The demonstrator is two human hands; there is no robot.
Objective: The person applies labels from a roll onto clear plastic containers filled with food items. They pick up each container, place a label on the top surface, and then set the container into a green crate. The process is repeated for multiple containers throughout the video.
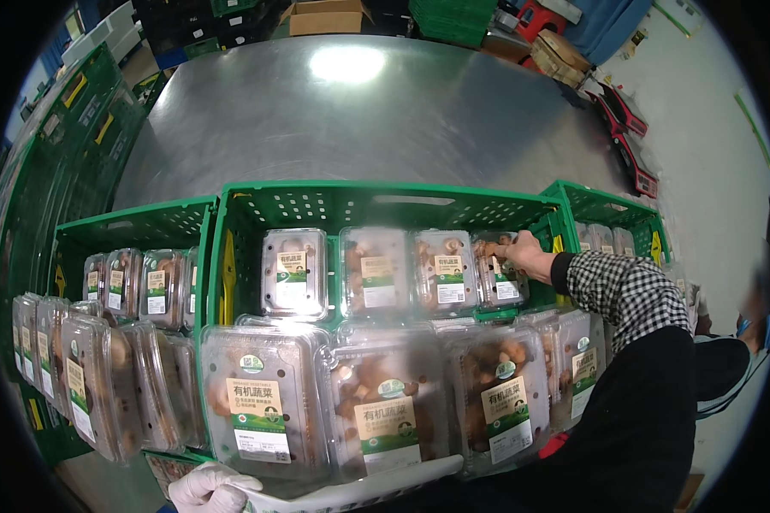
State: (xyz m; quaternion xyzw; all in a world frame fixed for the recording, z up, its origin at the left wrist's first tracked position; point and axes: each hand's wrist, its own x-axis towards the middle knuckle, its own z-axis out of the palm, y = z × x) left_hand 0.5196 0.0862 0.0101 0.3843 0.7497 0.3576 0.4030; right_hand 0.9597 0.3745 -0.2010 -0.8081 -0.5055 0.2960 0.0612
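My right hand, bare below a checked cuff, has curled fingers gripping the rightmost clear pack of brown mushrooms in the back row of the middle green crate. More labeled clamshell packs stand upright beside it. A front row of larger-looking packs leans across the crate's near part, nearer the camera. At the lower left, my left hand, in a white glove, has its fingers closed on the edge of a white perforated tray or basket, which is mostly cut off below the front packs.
Green crates of similar packs stand left and right. A steel table extends behind, with stacked green crates, dark crates, a cardboard box and red-black devices around it.
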